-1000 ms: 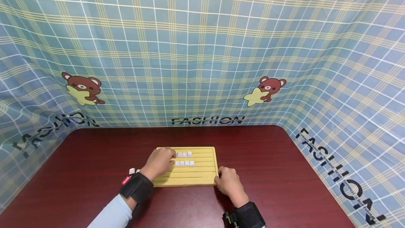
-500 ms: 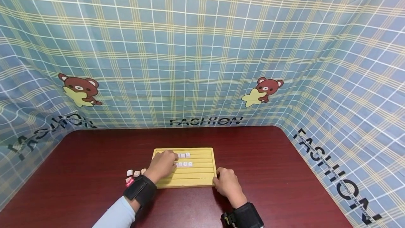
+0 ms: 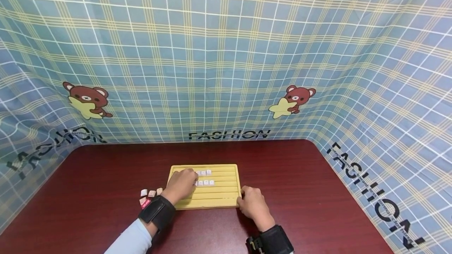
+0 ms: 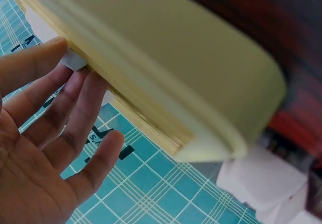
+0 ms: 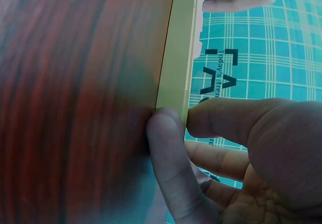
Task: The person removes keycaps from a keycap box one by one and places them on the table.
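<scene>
A yellow ridged board (image 3: pixel 226 191) lies on the table, bearing two short rows of white keycaps. My left hand (image 3: pixel 181 184) reaches over the board's left part. In the left wrist view, its thumb and fingertips pinch a white keycap (image 4: pixel 74 60) at the board's ridges. Four of the lower-row keycaps (image 3: pixel 206 182) and the right end of the upper-row keycaps (image 3: pixel 203 173) show beside the fingers; the hand hides what lies left of them. My right hand (image 3: pixel 255 203) holds the board's near right corner, thumb and finger on either side of the edge in the right wrist view.
Several loose keycaps (image 3: pixel 152 193), white and beige, lie on the dark red table (image 3: pixel 300 191) left of the board, partly behind the left wrist strap (image 3: pixel 157 211). A plaid curtain (image 3: pixel 226 69) rises behind the table and along both sides.
My left hand has shifted right and slightly nearer over the board, uncovering more loose keycaps at left. My right hand stays at the board's corner. The head view has turned slightly.
</scene>
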`<state>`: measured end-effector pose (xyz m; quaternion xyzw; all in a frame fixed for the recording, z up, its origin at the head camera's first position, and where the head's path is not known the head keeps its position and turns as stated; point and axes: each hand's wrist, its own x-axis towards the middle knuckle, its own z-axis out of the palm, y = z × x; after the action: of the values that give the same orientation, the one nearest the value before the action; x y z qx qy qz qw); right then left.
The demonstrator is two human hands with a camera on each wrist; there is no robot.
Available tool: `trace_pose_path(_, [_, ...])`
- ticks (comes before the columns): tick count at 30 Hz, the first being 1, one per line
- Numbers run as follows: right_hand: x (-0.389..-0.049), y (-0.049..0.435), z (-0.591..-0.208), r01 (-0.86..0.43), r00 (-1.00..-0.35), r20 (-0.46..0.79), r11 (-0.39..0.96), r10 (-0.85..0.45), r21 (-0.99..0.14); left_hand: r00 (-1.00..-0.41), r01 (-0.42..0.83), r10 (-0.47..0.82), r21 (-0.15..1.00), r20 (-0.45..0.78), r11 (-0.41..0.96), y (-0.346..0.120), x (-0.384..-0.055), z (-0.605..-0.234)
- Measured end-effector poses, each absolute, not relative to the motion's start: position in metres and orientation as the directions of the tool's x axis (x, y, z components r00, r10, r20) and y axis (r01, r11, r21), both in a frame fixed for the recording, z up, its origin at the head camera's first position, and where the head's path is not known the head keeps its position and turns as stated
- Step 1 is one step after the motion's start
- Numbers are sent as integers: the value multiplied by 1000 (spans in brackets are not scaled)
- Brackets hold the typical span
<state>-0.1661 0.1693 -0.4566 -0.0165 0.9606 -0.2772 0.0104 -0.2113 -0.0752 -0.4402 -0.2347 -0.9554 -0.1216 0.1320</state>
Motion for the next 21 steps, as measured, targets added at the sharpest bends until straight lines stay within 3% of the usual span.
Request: trace_pose_path(21, [-165,169,-456,-28,-999,-3,850,-36,-527,-879,447,397,167,264,879,-75,-212,-442])
